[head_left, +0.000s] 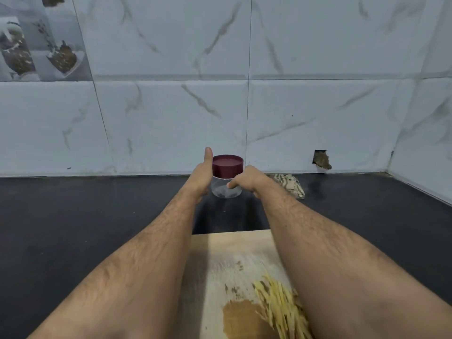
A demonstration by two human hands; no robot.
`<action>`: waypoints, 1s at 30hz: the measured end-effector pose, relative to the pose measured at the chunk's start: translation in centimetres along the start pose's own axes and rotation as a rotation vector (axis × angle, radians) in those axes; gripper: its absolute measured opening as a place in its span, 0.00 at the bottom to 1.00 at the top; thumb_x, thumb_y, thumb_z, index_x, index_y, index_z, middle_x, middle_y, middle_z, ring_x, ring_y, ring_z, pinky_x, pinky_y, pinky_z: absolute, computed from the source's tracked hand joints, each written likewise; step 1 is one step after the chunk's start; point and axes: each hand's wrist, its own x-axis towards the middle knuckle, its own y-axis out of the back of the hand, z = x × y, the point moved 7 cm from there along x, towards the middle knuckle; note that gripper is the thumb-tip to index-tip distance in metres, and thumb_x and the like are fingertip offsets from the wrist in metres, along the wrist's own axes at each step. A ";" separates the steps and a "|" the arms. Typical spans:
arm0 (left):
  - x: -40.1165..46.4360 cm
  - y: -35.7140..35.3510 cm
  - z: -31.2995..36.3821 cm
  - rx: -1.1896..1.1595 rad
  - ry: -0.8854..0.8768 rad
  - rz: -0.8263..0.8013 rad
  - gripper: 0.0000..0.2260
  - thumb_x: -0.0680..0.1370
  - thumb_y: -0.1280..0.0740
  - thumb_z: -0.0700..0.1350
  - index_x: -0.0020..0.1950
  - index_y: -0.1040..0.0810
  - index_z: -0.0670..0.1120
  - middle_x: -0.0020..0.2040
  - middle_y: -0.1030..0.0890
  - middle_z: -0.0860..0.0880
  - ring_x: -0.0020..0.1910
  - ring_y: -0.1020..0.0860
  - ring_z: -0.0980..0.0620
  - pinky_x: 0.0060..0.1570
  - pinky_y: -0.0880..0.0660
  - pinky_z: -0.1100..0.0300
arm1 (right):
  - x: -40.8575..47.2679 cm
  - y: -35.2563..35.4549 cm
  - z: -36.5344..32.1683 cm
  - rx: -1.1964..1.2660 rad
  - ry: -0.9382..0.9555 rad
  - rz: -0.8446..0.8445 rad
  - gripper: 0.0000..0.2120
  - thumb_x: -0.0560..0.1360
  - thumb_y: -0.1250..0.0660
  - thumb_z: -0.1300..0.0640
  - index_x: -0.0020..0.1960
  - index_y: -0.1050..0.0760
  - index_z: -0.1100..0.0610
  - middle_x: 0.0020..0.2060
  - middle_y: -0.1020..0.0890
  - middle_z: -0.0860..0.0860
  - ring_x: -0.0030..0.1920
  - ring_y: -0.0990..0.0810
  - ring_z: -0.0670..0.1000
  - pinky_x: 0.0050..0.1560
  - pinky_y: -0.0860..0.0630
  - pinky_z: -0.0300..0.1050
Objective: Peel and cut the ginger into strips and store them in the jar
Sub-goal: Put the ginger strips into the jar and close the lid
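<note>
Both hands reach to the jar (pixel 227 184) for filling: left hand (pixel 201 176) fingers spread beside it, right hand (pixel 247 178) fingers curled near its wall, contact unclear; ginger strips (pixel 278 307) wait on the board (pixel 220 255) behind.

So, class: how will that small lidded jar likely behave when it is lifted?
The jar looks empty and see-through, so probably light. Its smooth clear wall may be slippery in the grip. It is squat and wide, so unlikely to tip; the maroon lid is still on.
</note>
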 end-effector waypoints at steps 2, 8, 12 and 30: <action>-0.1 -0.6 0.0 -0.012 -0.006 -0.042 0.34 0.80 0.58 0.67 0.70 0.28 0.48 0.63 0.25 0.52 0.62 0.29 0.52 0.65 0.32 0.54 | 0.3 -0.7 0.1 0.000 0.010 -0.007 0.27 0.68 0.24 0.64 0.65 0.26 0.65 0.56 0.19 0.58 0.56 0.21 0.56 0.58 0.24 0.47; -2.7 1.0 0.8 0.054 -0.100 0.001 0.23 0.81 0.47 0.64 0.64 0.27 0.49 0.59 0.24 0.52 0.53 0.25 0.53 0.56 0.24 0.53 | -2.6 0.6 0.0 0.092 0.099 0.157 0.26 0.63 0.19 0.50 0.56 0.21 0.59 0.48 0.15 0.53 0.50 0.17 0.54 0.57 0.21 0.54; -6.1 2.8 1.5 -0.025 -0.124 0.028 0.21 0.79 0.38 0.61 0.64 0.25 0.47 0.56 0.23 0.53 0.46 0.25 0.56 0.45 0.26 0.57 | -8.5 1.9 -1.9 0.202 0.213 0.158 0.36 0.62 0.19 0.45 0.63 0.31 0.54 0.55 0.20 0.51 0.55 0.21 0.52 0.55 0.22 0.50; -21.3 2.2 7.2 -0.232 -0.296 -0.248 0.51 0.62 0.22 0.53 0.79 0.45 0.54 0.61 0.22 0.44 0.52 0.17 0.50 0.54 0.22 0.57 | -28.0 2.5 -3.3 0.392 0.370 0.008 0.48 0.60 0.18 0.46 0.73 0.40 0.50 0.53 0.17 0.46 0.52 0.17 0.46 0.45 0.19 0.46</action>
